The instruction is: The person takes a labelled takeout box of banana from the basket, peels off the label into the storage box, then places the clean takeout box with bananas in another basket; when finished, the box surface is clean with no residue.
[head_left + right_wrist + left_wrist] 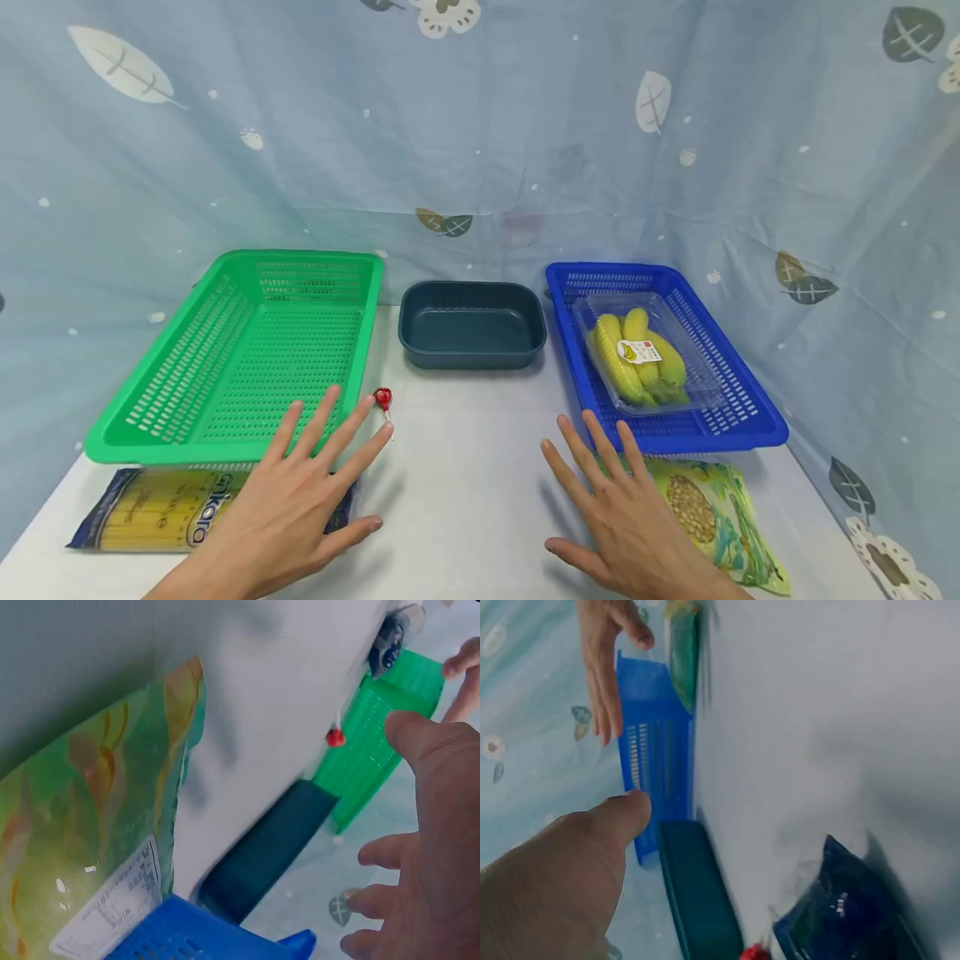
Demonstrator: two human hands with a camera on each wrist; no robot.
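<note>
My left hand (288, 492), fingers spread, hovers over a pack of dry noodles (153, 510) and the near right corner of a green basket (232, 454). A red-wrapped lollipop (383, 398) lies on the table just past its fingertips. With fingers also spread, my right hand (622, 508) hangs above the table beside a green and yellow bag (723, 517) picturing beans or grains, partly covering it. Beyond that hand, a blue basket (738, 437) contains a clear plastic box of bananas (637, 358). Neither hand holds anything.
A dark teal tray (472, 360) stands at the back between the two baskets. Behind everything hangs a light blue patterned curtain (480, 150). White tabletop (465, 467) shows between the hands.
</note>
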